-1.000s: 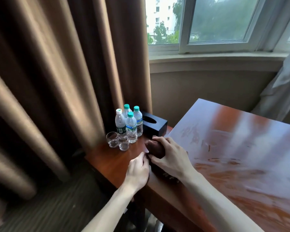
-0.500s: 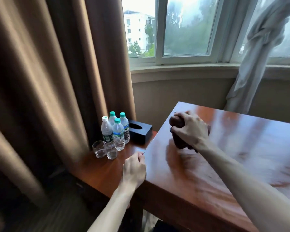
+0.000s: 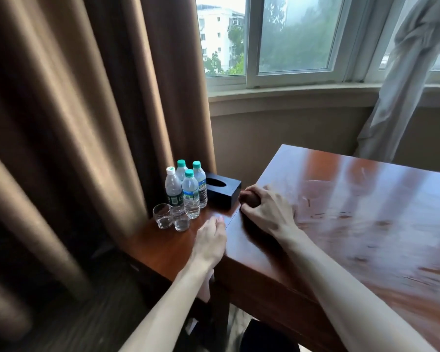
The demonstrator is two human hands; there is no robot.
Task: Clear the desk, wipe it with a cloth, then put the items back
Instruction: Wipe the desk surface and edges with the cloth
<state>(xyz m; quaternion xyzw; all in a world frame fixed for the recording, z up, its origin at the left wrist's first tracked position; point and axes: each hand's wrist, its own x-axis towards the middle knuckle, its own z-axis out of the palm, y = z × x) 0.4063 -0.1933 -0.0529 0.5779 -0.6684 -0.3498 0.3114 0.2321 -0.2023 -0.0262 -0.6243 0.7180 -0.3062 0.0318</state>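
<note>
The right hand (image 3: 267, 209) gripped a dark bunched cloth (image 3: 250, 197) at the glossy desk (image 3: 366, 224) edge; beside it the left hand (image 3: 211, 240) lay flat, fingers relaxed, wide wet-streaked wood beyond.

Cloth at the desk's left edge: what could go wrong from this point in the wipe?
1. The right hand grips the cloth right at the desk edge, close to the black tissue box; a stroke carried further left might knock it.
2. The water bottles and two glasses stand packed together on the lower side table; the left hand resting beside them could tip a glass if it shifts.
</note>
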